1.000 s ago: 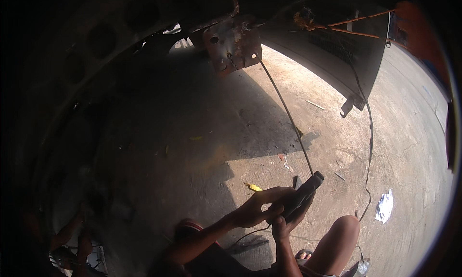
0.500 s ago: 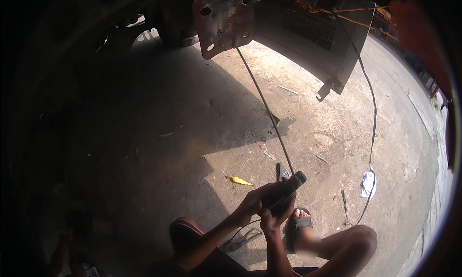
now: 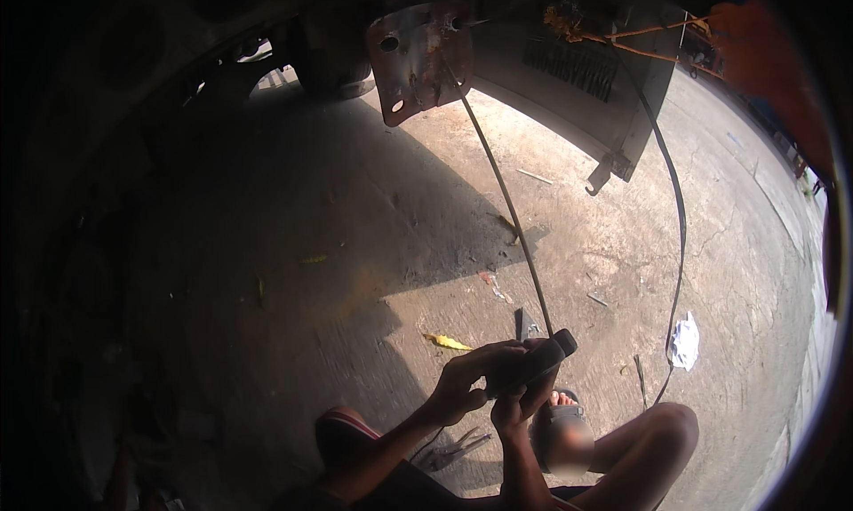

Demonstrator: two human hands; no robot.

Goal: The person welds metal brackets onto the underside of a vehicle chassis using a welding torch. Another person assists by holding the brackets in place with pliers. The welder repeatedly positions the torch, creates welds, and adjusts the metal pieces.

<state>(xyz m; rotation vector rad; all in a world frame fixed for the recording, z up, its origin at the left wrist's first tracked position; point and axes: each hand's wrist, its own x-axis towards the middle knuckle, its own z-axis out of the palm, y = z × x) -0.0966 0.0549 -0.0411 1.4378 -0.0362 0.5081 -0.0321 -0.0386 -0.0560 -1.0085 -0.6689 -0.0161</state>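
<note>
Together, both hands, left (image 3: 466, 382) and right (image 3: 515, 404), seemingly clench 1 dark cylinder (image 3: 533, 362).

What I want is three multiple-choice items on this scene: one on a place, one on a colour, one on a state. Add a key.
1. Where do the pliers lie?
A. On the ground, below the left hand
B. On a workbench
C. In a toolbox

2. What colour is the leaf on the ground beside the left hand?
A. Red
B. Yellow
C. Blue

3. How is the dark cylinder held?
A. It lies loose on the ground
B. In one hand only
C. In both hands

Key:
1 A: the pliers rest on the concrete under the left forearm and hand.
2 B: the leaf shows bright yellow in the sunlit patch.
3 C: the left hand and the right hand both close around the cylinder.
</note>
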